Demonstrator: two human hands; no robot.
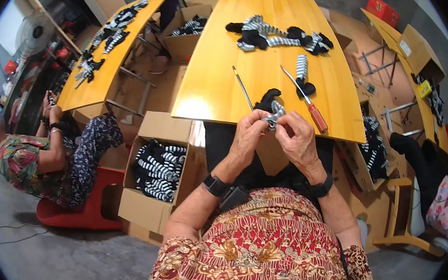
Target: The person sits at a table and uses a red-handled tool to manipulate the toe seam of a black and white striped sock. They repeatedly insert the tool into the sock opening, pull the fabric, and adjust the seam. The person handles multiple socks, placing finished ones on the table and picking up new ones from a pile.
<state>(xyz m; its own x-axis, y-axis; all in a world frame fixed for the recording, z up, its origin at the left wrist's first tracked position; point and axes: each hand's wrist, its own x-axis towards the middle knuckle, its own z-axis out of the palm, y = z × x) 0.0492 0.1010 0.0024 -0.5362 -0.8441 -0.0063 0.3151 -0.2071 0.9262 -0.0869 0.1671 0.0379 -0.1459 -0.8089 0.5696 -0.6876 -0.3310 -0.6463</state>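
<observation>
At the near edge of the yellow table, my left hand and my right hand pinch a small black-and-white striped knit piece, which looks like a sock. Its grey striped end is bunched between my fingertips, while the black part extends over the tabletop. A screwdriver with a red handle lies just beyond my right hand. Farther left is a thin rod, its lower end close to the sock. Another striped sock with a black end rests beside the screwdriver's tip.
A pile of striped socks lies at the table's far side. Open cartons of socks stand left and right of me. A person sits at another table on the left. A wooden chair stands at right.
</observation>
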